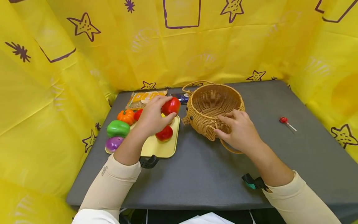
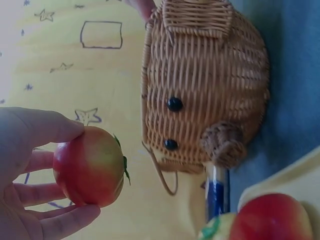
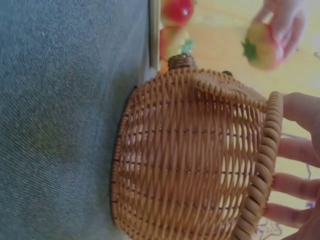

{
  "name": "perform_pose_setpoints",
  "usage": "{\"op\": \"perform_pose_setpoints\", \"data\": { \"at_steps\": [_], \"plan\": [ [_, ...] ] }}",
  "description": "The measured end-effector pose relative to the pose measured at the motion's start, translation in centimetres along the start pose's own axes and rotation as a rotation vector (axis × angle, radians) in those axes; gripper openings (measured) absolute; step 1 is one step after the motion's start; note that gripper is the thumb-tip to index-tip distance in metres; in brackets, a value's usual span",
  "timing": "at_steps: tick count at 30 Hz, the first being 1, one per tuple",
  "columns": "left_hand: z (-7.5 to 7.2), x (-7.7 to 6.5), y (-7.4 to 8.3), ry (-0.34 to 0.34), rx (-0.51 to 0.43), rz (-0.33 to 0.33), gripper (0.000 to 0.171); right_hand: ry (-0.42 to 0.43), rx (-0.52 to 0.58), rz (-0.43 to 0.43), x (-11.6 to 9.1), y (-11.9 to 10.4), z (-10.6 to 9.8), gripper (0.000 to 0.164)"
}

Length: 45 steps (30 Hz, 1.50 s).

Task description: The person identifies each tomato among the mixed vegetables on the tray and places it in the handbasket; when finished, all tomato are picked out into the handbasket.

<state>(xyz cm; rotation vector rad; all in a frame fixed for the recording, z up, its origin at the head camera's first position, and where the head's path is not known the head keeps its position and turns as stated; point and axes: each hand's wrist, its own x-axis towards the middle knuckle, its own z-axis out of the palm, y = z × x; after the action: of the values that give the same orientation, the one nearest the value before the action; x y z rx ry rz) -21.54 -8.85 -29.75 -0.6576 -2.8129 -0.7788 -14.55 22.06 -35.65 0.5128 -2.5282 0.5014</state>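
Note:
A red tomato (image 1: 171,106) with a green calyx is held in my left hand (image 1: 154,115), above the yellow tray (image 1: 156,148). In the left wrist view, the thumb and fingers grip the tomato (image 2: 92,167) round its sides. To its right stands a wicker basket (image 1: 199,119) with an animal face, upright and with its snout towards the tray. My right hand (image 1: 240,131) holds the basket's near rim, fingers over the edge and thumb outside. In the right wrist view, the basket wall (image 3: 185,150) hides part of those fingers.
On the tray sit another red tomato (image 1: 164,133), a green bell pepper (image 1: 118,128), a purple vegetable (image 1: 114,143) and an orange pumpkin (image 1: 126,116). Behind lie an orange packet (image 1: 142,98) and a dark blue package (image 1: 183,99). A red lollipop (image 1: 283,120) lies at the right.

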Motion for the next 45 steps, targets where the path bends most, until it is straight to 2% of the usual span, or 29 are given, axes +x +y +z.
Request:
{"op": "perform_pose_setpoints", "data": {
  "at_steps": [5, 10, 17, 23, 30, 34, 39, 45],
  "plan": [
    [0.5, 1.7, 2.1, -0.014, -0.041, 0.057, 0.061, -0.030, -0.016, -0.001, 0.2, -0.1, -0.4, 0.046],
    [1.6, 3.3, 3.7, -0.037, -0.075, 0.074, 0.061, -0.045, -0.018, 0.009, 0.3, -0.2, -0.4, 0.046],
    [3.2, 5.4, 4.8, -0.054, -0.088, 0.098, 0.061, -0.056, -0.011, 0.035, 0.4, -0.3, -0.3, 0.047],
    [4.6, 6.6, 5.8, -0.090, -0.072, 0.123, 0.061, -0.053, -0.010, 0.038, 0.4, -0.3, -0.2, 0.046],
    [6.1, 7.3, 6.7, -0.164, -0.017, 0.180, 0.062, -0.024, -0.018, 0.024, 0.3, -0.1, -0.1, 0.047],
    [6.5, 7.3, 6.8, -0.203, 0.027, 0.184, 0.065, -0.010, -0.016, 0.013, 0.3, -0.1, 0.0, 0.047],
    [6.6, 7.2, 6.9, -0.207, 0.043, 0.184, 0.069, 0.019, -0.010, -0.013, 0.3, 0.0, 0.1, 0.046],
    [6.0, 6.6, 6.6, -0.189, 0.027, 0.163, 0.071, 0.029, -0.005, -0.011, 0.2, 0.1, 0.2, 0.047]
  ]
}}
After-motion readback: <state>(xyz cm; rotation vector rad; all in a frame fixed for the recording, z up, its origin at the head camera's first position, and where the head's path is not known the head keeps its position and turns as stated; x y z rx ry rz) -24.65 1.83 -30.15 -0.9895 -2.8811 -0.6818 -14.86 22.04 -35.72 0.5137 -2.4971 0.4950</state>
